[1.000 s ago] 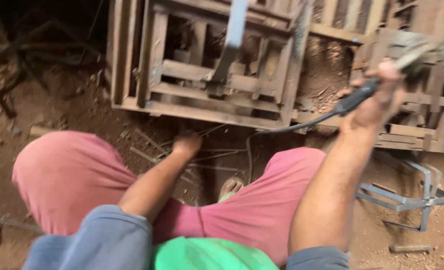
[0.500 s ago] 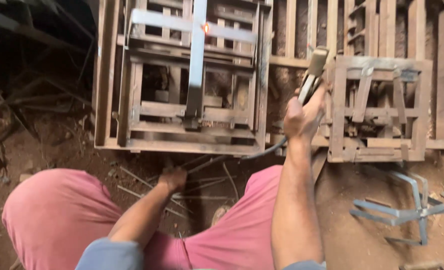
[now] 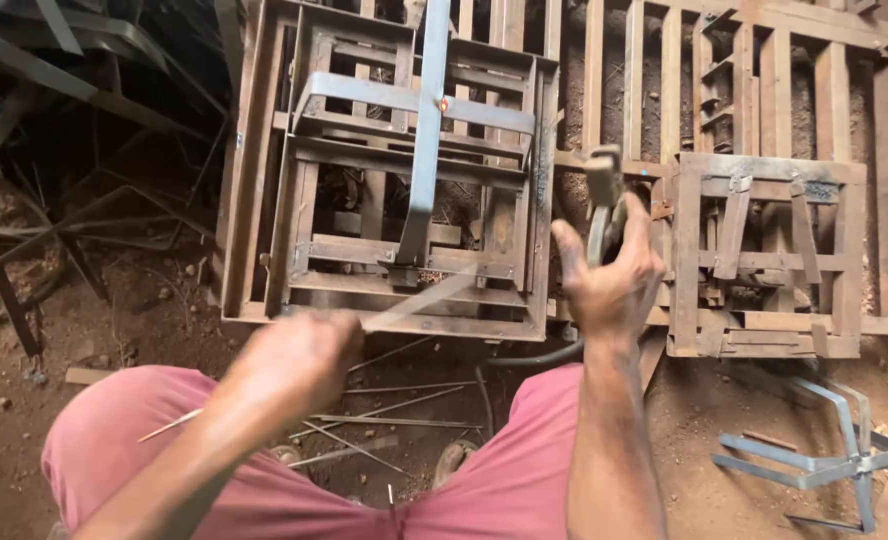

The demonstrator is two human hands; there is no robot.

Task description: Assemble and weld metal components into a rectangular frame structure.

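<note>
welding rod (image 3: pixel 419 305) now lifted off the floor, blurred in motion, its far end over the near rail of the rusty steel frame (image 3: pixel 394 180); half a second back the left hand (image 3: pixel 299 355) was down among the loose rods (image 3: pixel 384 425). left grip closed on the rod. electrode holder (image 3: pixel 604 205) clamped in the right hand (image 3: pixel 609 275), raised beside the frame, cable (image 3: pixel 534 358) trailing below. rod and holder not yet joined.

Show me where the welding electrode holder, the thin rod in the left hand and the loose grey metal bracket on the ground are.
Welding electrode holder (image 3: pixel 604 205): head view, on its clamp head.
Thin rod (image 3: pixel 424 300): head view, on its blurred middle.
Grey metal bracket (image 3: pixel 814 462): head view, on its lower strip.
</note>
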